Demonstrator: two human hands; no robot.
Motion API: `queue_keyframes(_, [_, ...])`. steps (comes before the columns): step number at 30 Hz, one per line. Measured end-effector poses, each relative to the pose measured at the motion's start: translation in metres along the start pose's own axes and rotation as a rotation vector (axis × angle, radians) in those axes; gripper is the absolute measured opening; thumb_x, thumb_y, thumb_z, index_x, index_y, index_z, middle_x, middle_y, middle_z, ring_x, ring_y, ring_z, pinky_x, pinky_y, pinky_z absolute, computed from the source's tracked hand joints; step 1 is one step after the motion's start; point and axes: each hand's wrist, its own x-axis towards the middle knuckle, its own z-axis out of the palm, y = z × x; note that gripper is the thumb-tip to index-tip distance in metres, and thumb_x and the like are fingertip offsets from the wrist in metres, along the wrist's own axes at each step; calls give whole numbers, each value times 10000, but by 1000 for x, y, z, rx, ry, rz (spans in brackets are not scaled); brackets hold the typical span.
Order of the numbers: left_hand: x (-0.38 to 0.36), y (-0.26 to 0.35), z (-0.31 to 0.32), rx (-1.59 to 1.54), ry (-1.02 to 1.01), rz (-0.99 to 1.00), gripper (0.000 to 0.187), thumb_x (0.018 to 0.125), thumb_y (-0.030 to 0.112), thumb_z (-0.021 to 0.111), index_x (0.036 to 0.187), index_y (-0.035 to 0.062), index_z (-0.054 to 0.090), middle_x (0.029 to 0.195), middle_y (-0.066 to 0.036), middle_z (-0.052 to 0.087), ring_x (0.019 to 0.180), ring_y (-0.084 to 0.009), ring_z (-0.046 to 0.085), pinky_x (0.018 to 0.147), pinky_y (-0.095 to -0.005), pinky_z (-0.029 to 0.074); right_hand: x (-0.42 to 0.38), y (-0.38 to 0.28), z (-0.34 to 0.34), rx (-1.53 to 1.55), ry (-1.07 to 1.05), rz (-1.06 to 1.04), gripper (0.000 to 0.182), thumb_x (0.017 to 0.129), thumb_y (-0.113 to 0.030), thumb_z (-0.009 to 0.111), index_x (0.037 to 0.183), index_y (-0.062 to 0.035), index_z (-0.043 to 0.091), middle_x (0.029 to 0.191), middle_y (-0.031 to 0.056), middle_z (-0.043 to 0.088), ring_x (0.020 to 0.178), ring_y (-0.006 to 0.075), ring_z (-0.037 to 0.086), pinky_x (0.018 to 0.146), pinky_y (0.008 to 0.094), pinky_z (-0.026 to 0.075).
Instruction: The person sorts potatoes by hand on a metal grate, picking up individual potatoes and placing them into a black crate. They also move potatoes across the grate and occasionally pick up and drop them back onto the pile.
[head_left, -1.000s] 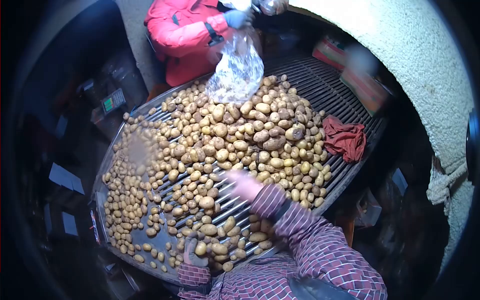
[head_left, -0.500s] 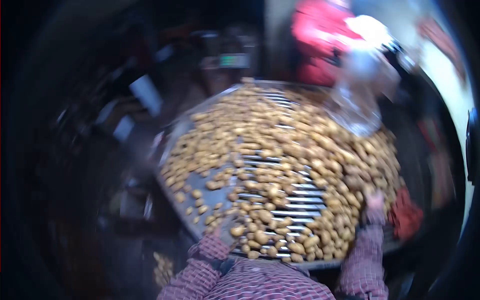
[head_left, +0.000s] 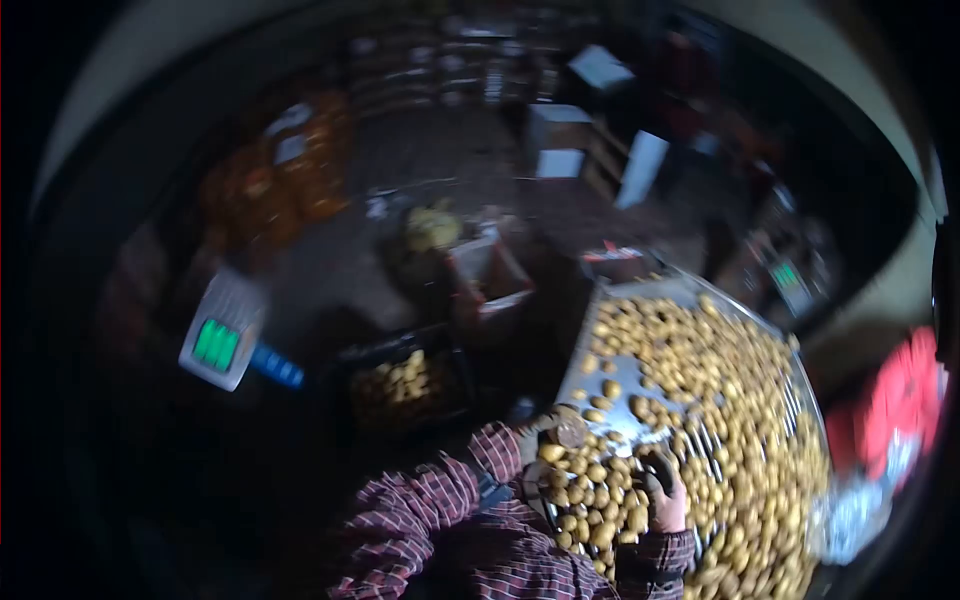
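Many yellow-brown potatoes point(head_left: 690, 345) cover a metal sorting table point(head_left: 690, 288) with a slatted part and a smooth plate. My left hand point(head_left: 540, 428), under a plaid cuff, is at the table's left edge. A brown, roundish lump point(head_left: 571, 431) is at its fingers; I cannot make out what it is. My right hand point(head_left: 668, 498) reaches over the potatoes, fingers curved and apart around a dark gap. No held thing shows in it. Between the hands lies a cluster of potatoes point(head_left: 595, 492) near the front edge.
A dark crate point(head_left: 462, 375) with potatoes stands left of the table, near a scale display point(head_left: 212, 342) with green digits. Beyond are an open box point(head_left: 490, 275), orange sacks point(head_left: 300, 180) and white-sided boxes point(head_left: 560, 140). A person in red point(head_left: 885, 405) is at right, beside clear plastic point(head_left: 850, 520).
The view has swung left, so the table and the person in red now appear farther right. My hands have come closer together near the table's left front corner.
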Motion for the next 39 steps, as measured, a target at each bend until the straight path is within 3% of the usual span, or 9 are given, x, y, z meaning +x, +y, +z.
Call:
queue_keyframes(7, [-219,80,-96,-296,693,364,278,897,286,622,1145,160,602,1164,-58,630,1077,-321,613,903,-564,476,49,67,21,-72,-231,325,318,928,-116,627,1219,5,588,1045,100,683,827,158,655,675,274,538])
queue_keyframes(9, [-284,43,-159,-268,517,408,239,886,304,635,1063,145,612,1066,-43,637,984,-283,624,861,-498,495,58,80,28,-145,-292,296,379,916,-206,642,1234,-9,583,1072,120,679,811,219,680,645,329,561])
queue_keyframes(20, [-543,156,-170,-198,1175,1431,327,839,414,690,891,100,616,878,-24,624,821,-224,620,704,-405,503,82,107,30,-221,-350,397,433,913,-262,640,1252,-8,550,1060,156,663,781,252,682,636,352,575])
queue_keyframes(26, [-548,266,-124,-330,1368,1635,395,844,487,680,743,115,594,725,-4,593,662,-192,600,557,-379,481,54,104,36,-160,-327,347,368,927,-211,619,1237,-18,571,1082,160,665,787,240,671,640,355,570])
queue_keyframes(29, [-495,179,-216,-82,1114,1204,300,841,383,564,646,184,451,622,2,460,615,-195,507,548,-360,396,35,129,5,-42,-327,245,403,918,-256,618,1238,-14,584,1047,139,668,789,235,657,609,345,566])
queue_keyframes(31, [-437,114,-297,10,560,769,300,839,313,487,582,230,357,553,6,371,584,-197,445,543,-348,340,3,67,22,-172,-99,304,367,913,-208,626,1204,15,608,1042,115,682,861,188,671,686,290,553])
queue_keyframes(33, [-311,108,-124,60,1342,229,239,835,325,477,607,254,462,621,30,471,664,-197,516,596,-329,384,-30,40,2,-364,60,300,371,900,-271,605,1124,21,651,1000,130,691,874,182,660,761,309,517])
queue_keyframes(37, [-210,89,-232,-36,173,-53,417,911,495,459,1082,162,641,1027,-84,687,857,-290,658,674,-446,535,-118,61,-71,-833,297,303,399,867,-357,604,1163,-95,655,1079,121,681,987,268,643,893,362,490])
queue_keyframes(39, [-144,74,-126,903,614,88,250,962,238,543,1133,75,622,1007,-81,683,801,-163,632,633,-305,507,-165,84,-94,-603,513,380,387,864,-327,640,1170,-89,651,1105,124,677,1004,269,645,914,369,493])
